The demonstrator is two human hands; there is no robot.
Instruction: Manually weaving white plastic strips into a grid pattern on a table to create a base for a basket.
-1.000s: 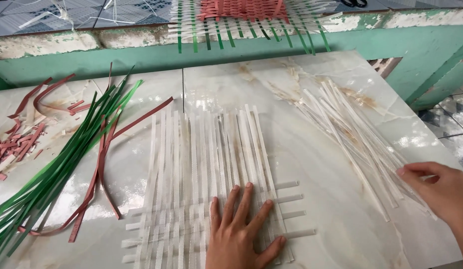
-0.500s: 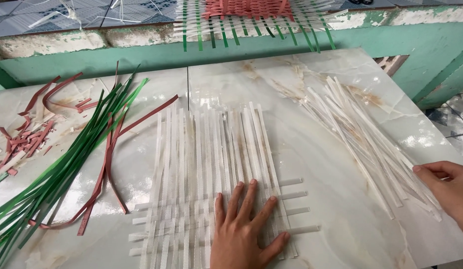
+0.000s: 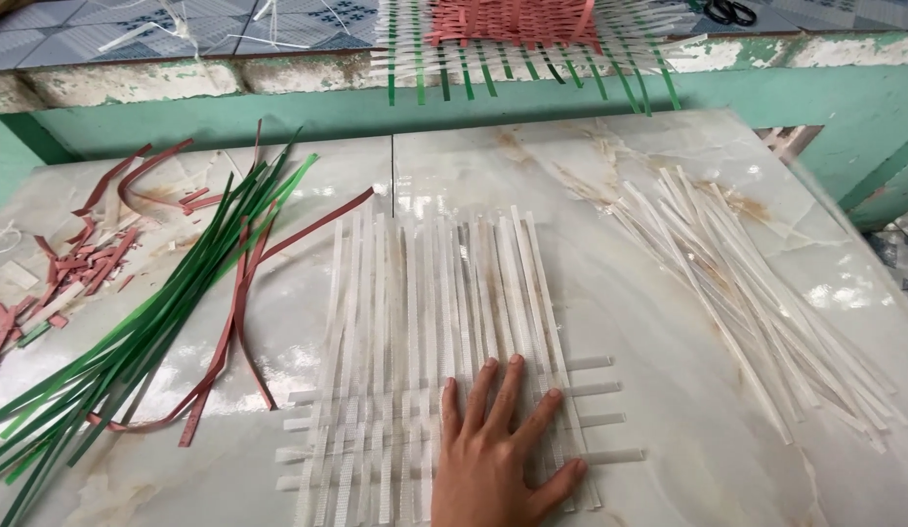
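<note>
White woven strip mat [image 3: 425,361] lies flat on the marble bench [image 3: 649,293], directly under and ahead of the left hand [image 3: 498,454]. Long white strips run away from the hand; a few cross strips are interlaced at the near end, their tips sticking out on both sides of the hand. Left hand pressed palm-down on the near right part of the mat, fingers spread and straight, gripping nothing, just bearing on the strips. Right hand is out of view; state cannot be told.

Loose pile of white strips [image 3: 757,303] lies well to the right of the hand, fanned out, apart from the mat. Bundle of green strips [image 3: 151,322] lies far to the left of the hand, running diagonally, with a few long red strips [image 3: 244,293] mixed across it, one curling close to the mat's left edge. Short red offcuts [image 3: 73,263] are scattered beyond the green bundle, farther left. Past the mat, on the green-painted ledge [image 3: 571,93] across the bench, a partly woven piece of red, green and white strips [image 3: 517,29] hangs over the edge. Black scissors [image 3: 732,12] rest near it.
</note>
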